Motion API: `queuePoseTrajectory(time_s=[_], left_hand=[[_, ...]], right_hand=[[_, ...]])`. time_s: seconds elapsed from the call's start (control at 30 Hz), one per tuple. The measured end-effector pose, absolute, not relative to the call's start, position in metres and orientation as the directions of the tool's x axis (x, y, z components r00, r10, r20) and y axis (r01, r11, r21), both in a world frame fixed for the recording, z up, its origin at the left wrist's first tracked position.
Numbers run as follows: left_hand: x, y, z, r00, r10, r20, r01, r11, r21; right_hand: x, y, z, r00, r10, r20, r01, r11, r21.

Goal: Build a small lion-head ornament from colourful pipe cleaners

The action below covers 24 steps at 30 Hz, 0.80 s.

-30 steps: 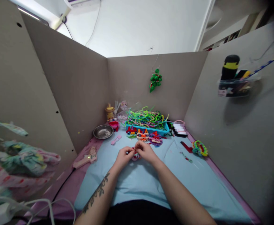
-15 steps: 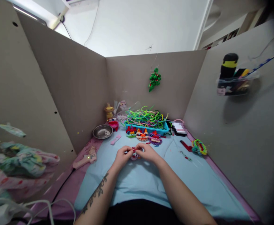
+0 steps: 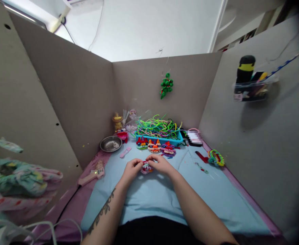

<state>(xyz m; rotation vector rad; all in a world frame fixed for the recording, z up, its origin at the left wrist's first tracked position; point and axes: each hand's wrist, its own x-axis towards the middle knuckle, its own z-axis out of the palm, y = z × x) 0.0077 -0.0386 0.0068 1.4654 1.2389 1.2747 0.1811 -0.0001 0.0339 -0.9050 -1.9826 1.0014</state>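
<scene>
The left hand (image 3: 132,168) and right hand (image 3: 162,165) pinch a fuzzy craft piece (image 3: 146,168) between them over the blue cloth (image 3: 149,199). Uneven tugging could bend it; pushed forward, it might knock the colourful figures (image 3: 154,146) before the blue tray (image 3: 179,140).

A green ornament (image 3: 167,85) hangs before the back panel (image 3: 139,81). On the right panel (image 3: 222,112), a clear bin (image 3: 250,95) holds a black cylinder (image 3: 245,75). Patterned cloth (image 3: 19,178) bunches at left; a jar (image 3: 117,124) stands in the back left corner.
</scene>
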Motion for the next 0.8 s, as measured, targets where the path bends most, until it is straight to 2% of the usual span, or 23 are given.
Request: queuePoseTrajectory(time_s=[0.1,0.23,0.37,0.47,0.53,0.63,0.73,0.8], left_hand=[[0.004,-0.037,0.016,0.063,0.973,0.221,0.199,-0.229,0.953],[0.001,-0.033,0.045,0.195,0.943,0.27,0.304,-0.32,0.897],[0.002,-0.028,0.07,0.308,0.911,0.273,0.373,-0.38,0.846],[0.001,-0.026,0.071,0.286,0.914,0.287,0.351,-0.378,0.856],[-0.001,-0.025,0.062,0.173,0.93,0.325,0.27,-0.362,0.892],[-0.002,-0.029,0.043,0.032,0.944,0.328,0.041,-0.329,0.943],[0.007,-0.036,0.027,0.083,0.972,0.221,-0.204,-0.201,0.958],[0.017,-0.042,0.022,0.127,0.98,0.154,-0.316,-0.107,0.943]], right_hand=[[0.181,-0.001,0.034,-0.535,0.812,0.234,0.236,0.409,-0.882],[0.18,-0.004,0.035,-0.585,0.799,0.141,0.083,0.232,-0.969],[0.179,-0.008,0.04,-0.564,0.812,0.151,-0.05,0.149,-0.988],[0.177,-0.009,0.043,-0.499,0.853,0.155,-0.092,0.126,-0.988],[0.174,-0.009,0.044,-0.444,0.881,0.163,-0.162,0.099,-0.982],[0.169,-0.008,0.043,-0.373,0.919,0.129,-0.36,-0.015,-0.933],[0.164,-0.007,0.04,-0.356,0.931,0.085,-0.557,-0.138,-0.819],[0.161,-0.006,0.037,-0.337,0.939,0.075,-0.622,-0.162,-0.766]])
